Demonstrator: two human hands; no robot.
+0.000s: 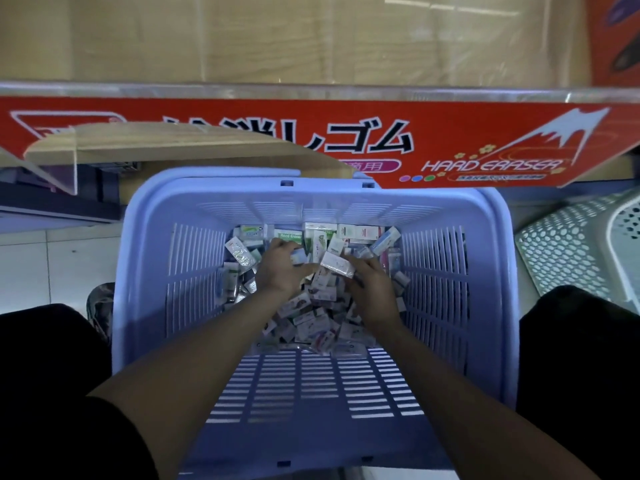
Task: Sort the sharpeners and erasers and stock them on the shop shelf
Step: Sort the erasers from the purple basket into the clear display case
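Observation:
A large blue slotted plastic basket (pixel 145 271) stands on the floor in front of me, its bottom covered by a heap of small packaged erasers (pixel 311 306). Both my hands are down in the heap. My left hand (pixel 282 268) lies on the packets with its fingers curled round some small packs near the far side. My right hand (pixel 372 289) grips a white wrapped eraser pack (pixel 337 265) at its fingertips. A wooden shop shelf (pixel 311 39) rises behind the basket, fronted by a red "Hard Eraser" banner (pixel 450 133).
A clear acrylic divider (pixel 59 168) juts out at the left under a wooden shelf board (pixel 173 147). A white perforated basket (pixel 581 237) sits at the right. My dark-clothed knees (pixel 45 341) flank the blue basket on the tiled floor.

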